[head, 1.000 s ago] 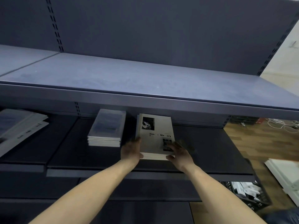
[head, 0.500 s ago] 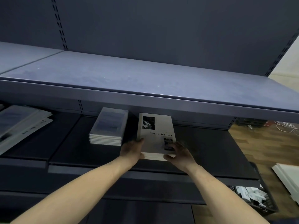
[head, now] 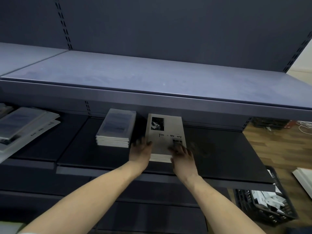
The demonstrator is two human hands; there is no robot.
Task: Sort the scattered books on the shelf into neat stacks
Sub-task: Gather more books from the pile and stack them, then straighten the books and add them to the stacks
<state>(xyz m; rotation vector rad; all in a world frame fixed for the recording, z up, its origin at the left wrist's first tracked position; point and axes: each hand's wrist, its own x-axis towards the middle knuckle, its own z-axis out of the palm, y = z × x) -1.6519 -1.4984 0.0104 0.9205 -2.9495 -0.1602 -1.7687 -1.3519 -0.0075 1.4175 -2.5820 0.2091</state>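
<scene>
On shelf (head: 219, 149), hands (head: 141, 151) still flanking stack (head: 166, 132).

Right stack (head: 166, 137): lying on the lower shelf (head: 219, 149), under the upper shelf (head: 152, 78).
Left stack (head: 116, 128): sitting just left of the right stack, apart from it.
Loose books (head: 25, 127): lying far left on the lower shelf.
Left hand (head: 141, 152): resting against the right stack's near-left edge.
Right hand (head: 183, 157): lying on its near-right corner.
Crate (head: 263, 208): sitting on the floor, below right.
</scene>
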